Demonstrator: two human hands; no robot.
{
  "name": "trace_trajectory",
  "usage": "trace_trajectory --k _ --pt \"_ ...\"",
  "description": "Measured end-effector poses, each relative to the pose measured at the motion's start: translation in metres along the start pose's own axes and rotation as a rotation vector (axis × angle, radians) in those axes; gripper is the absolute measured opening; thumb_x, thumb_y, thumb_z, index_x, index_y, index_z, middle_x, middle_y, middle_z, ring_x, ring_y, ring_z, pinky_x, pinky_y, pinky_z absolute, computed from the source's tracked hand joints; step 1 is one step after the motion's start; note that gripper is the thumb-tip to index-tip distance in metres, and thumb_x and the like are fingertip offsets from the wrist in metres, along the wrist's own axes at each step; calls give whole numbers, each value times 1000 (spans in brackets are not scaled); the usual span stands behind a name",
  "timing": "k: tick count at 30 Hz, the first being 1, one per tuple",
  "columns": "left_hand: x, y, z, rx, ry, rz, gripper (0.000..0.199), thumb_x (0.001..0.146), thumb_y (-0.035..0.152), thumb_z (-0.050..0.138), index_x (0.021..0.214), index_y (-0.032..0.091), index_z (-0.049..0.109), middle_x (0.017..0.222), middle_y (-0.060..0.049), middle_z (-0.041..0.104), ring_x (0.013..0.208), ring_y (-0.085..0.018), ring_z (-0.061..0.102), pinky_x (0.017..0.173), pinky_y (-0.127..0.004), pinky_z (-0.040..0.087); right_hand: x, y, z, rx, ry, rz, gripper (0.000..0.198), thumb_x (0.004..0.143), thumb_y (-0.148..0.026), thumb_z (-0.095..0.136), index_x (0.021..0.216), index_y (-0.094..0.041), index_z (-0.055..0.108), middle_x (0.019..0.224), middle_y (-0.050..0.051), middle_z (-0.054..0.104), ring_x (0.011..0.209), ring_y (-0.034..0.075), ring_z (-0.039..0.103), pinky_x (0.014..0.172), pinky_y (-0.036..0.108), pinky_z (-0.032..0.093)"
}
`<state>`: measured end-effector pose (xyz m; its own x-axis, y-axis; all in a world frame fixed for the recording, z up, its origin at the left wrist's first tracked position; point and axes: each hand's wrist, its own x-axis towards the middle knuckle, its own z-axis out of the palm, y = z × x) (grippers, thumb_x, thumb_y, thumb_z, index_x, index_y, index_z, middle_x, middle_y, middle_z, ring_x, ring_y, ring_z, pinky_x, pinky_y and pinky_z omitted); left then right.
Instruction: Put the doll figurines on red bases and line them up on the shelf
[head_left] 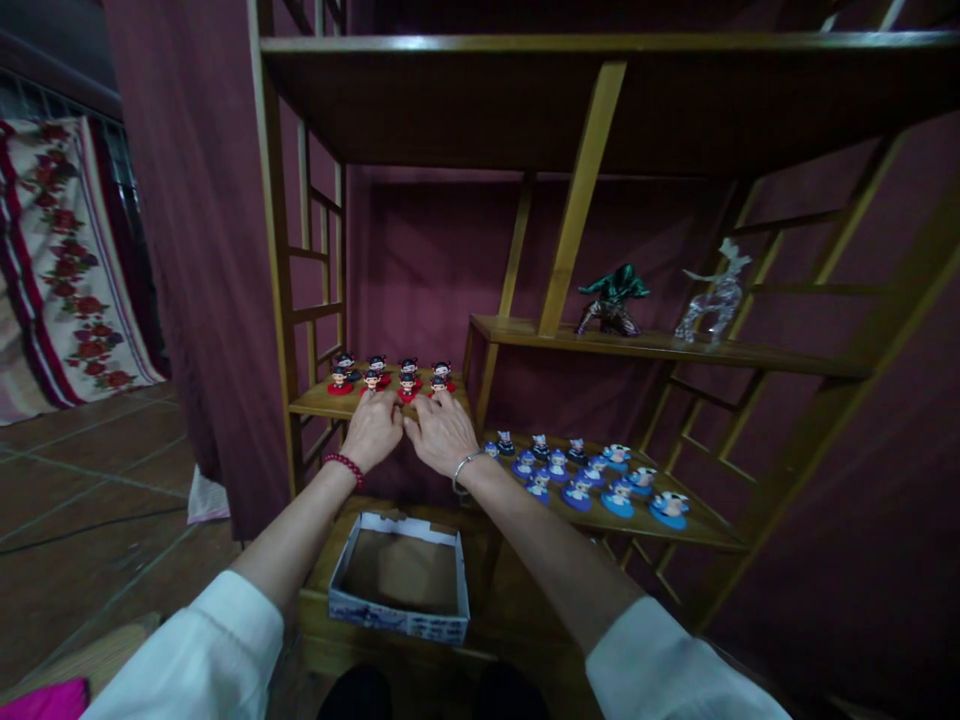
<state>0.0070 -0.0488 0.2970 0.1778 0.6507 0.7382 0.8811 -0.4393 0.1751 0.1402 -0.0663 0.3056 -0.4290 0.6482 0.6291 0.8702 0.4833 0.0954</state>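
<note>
Two rows of small figurines with black hair and red bases stand on the left shelf. My left hand reaches to the front row, its fingers bent closed at the base of one red-based figurine. Beside it, my right hand has its fingers curled at the figurine on the right end. Both hands cover the lower parts of these figurines, so the exact grip is partly hidden. Between the hands stands another front-row figurine. The thumbs come close together at the shelf's front edge.
An open cardboard box sits below the hands. On the lower right shelf stand several figurines with blue, purple and dark bases. Above them are a green crouching statue and a clear deer figure. A wooden upright divides the shelves.
</note>
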Motion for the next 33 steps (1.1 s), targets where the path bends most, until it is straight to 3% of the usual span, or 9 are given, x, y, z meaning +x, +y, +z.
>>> trace_trajectory --k 4,6,9,13,19,25,33 --pt "-8 -6 -5 -8 178 -76 19 75 15 38 84 16 55 83 -7 59 85 -20 50 81 -32 39 -1 1 1 9 8 -6 31 84 -37 35 100 -15 50 95 9 59 98 22 37 81 35 30" --pt "-12 -16 -9 65 295 -176 19 76 19 39 85 15 55 85 -8 57 89 -22 48 82 -35 39 -2 0 0 4 6 -12 32 85 -38 33 100 -15 50 97 9 59 97 22 37 81 35 30" --pt "-12 -36 -15 162 355 -343 24 75 24 41 91 12 53 89 -12 56 91 -25 49 82 -38 38 -3 0 -1 -13 -1 -13 33 85 -37 31 100 -16 50 99 9 58 97 22 36 81 35 29" --pt "-4 -55 -24 192 205 -460 39 76 31 42 107 9 46 97 -16 57 94 -27 52 79 -37 41 -3 -1 -2 -22 -3 -13 33 86 -37 30 100 -16 50 100 8 57 98 22 37 81 36 29" --pt "12 -60 -33 222 -36 -601 57 74 43 44 119 10 34 97 -19 60 91 -29 57 71 -36 44 -3 -1 -2 -29 -19 -8 32 86 -37 31 101 -16 50 102 9 57 99 22 37 82 36 29" --pt "22 -61 -30 246 -108 -641 55 70 51 45 113 16 38 95 -17 61 90 -28 58 68 -36 45 -4 0 0 -26 20 -17 32 86 -37 31 99 -16 50 102 9 57 98 22 37 81 36 30" --pt "27 -65 -25 247 -89 -642 52 69 49 46 110 18 40 94 -15 62 89 -28 58 69 -36 44 -4 -1 1 -30 14 -11 33 86 -37 31 102 -16 50 108 9 55 98 22 37 81 36 30"
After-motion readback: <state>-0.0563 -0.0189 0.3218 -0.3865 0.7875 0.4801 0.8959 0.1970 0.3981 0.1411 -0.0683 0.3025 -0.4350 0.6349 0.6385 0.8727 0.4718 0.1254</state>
